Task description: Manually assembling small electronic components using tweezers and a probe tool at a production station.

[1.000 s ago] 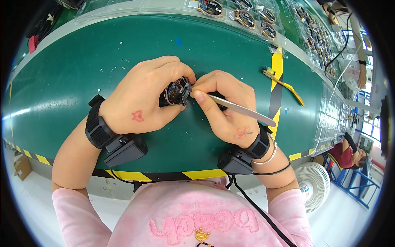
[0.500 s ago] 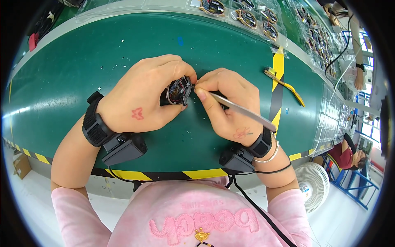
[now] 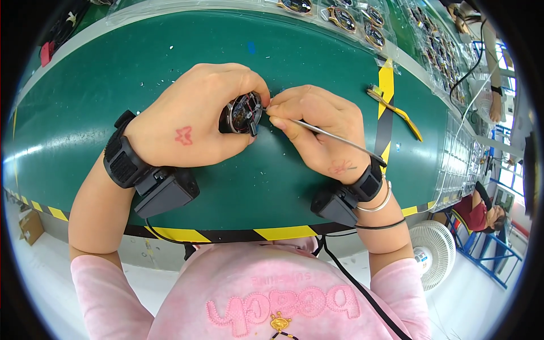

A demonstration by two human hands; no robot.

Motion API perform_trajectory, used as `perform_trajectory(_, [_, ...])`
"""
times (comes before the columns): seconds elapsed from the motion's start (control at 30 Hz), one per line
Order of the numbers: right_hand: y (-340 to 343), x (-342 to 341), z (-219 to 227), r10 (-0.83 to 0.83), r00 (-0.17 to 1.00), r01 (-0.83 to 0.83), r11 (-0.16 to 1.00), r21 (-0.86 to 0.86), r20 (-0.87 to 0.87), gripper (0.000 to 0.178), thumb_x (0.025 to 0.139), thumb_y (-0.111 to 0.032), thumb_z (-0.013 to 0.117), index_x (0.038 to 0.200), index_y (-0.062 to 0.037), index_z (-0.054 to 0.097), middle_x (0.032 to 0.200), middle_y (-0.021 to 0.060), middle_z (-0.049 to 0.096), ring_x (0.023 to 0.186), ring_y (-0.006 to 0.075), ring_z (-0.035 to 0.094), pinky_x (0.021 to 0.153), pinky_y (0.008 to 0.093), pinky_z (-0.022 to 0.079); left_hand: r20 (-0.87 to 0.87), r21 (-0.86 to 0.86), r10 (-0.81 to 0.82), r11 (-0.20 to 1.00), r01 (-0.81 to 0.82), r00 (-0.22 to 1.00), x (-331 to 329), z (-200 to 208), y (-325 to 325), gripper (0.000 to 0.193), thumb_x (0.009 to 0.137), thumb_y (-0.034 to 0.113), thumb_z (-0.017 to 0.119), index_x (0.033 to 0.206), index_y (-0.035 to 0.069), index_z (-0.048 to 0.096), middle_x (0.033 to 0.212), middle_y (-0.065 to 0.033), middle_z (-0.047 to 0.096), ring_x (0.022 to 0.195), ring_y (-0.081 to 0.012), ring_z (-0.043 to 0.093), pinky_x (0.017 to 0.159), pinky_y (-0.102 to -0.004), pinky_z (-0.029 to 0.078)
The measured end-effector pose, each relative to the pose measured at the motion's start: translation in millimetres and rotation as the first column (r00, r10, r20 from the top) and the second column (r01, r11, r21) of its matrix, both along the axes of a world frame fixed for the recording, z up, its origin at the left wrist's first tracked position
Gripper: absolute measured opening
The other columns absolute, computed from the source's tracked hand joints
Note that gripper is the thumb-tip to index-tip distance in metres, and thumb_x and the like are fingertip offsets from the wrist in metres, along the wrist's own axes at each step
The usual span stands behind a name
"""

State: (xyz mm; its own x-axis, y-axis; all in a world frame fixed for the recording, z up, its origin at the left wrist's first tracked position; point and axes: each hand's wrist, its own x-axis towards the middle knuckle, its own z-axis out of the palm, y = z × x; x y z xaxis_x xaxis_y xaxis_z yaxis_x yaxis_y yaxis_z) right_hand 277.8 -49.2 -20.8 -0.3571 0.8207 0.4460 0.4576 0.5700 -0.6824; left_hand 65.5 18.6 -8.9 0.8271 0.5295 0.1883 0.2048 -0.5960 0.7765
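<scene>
My left hand [image 3: 198,116] is closed around a round black watch case [image 3: 247,113], tilted on its side. Its open face shows dark inner parts with small bits of red, and a short dark piece juts from its lower edge. Pinched in my right hand [image 3: 326,127] is a slim pair of metal tweezers [image 3: 337,139] with a dark rear end. The tip meets the right edge of the case near my left fingertips; my fingers hide the exact contact. Both hands are just above the green work mat [image 3: 249,192].
A yellow-handled brush [image 3: 405,120] lies to the right, across a yellow and black tape strip [image 3: 385,85]. Clear trays at the back hold several watch cases [image 3: 343,20]. Small white scraps dot the mat. A white fan [image 3: 433,255] stands beyond the right edge, with a seated person [image 3: 481,214] farther off.
Both hands have shifted slightly up the mat with the watch case. The case has turned a little, and the tweezers have rolled from their broad side to a narrow edge.
</scene>
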Motion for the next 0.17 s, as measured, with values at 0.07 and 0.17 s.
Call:
perform_trajectory(0.07, [0.6, 1.1, 0.1, -0.004, 1.000, 0.004, 1.000, -0.007, -0.018, 0.012, 0.081, 0.000, 0.071, 0.091, -0.0032, 0.067, 0.091, 0.0126, 0.070, 0.080, 0.0258, 0.068, 0.071, 0.0315, 0.054, -0.005, -0.011, 0.011, 1.000, -0.012, 1.000, 0.3, 1.1, -1.0, 0.033, 0.065, 0.005, 0.072, 0.096, 0.002, 0.060, 0.085, -0.0136, 0.061, 0.077, -0.0322, 0.060, 0.067, -0.0366, 0.048])
perform_trajectory(0.17, [1.4, 3.1, 1.8, -0.013, 1.000, 0.011, 0.997, -0.080, -0.026, 0.012, 0.082, 0.000, 0.070, 0.093, -0.0049, 0.068, 0.094, 0.0115, 0.070, 0.085, 0.0246, 0.068, 0.074, 0.0309, 0.054, -0.006, -0.014, 0.027, 1.000, -0.027, 1.000, 0.8, 2.2, -1.8, 0.031, 0.065, 0.007, 0.069, 0.095, 0.000, 0.063, 0.089, -0.0180, 0.064, 0.082, -0.0346, 0.063, 0.071, -0.0384, 0.051])
